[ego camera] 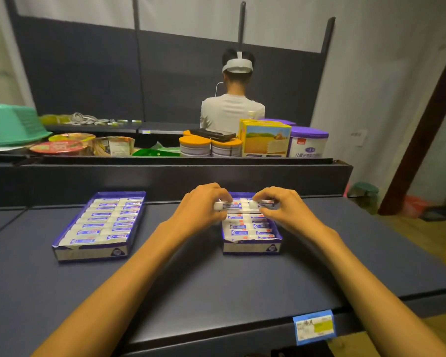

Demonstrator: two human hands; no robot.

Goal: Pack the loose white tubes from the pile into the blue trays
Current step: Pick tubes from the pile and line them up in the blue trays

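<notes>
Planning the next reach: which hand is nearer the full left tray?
Left. The left hand hovers at the right tray's left edge; the right hand is farther from the left tray.

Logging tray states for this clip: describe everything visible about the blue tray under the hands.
The right tray is a shallow blue cardboard box with a pale front wall bearing a round logo. It sits flat on the dark table, packed with two columns of white tubes lying crosswise. The left hand and right hand each grip a tube over its far end.
</notes>
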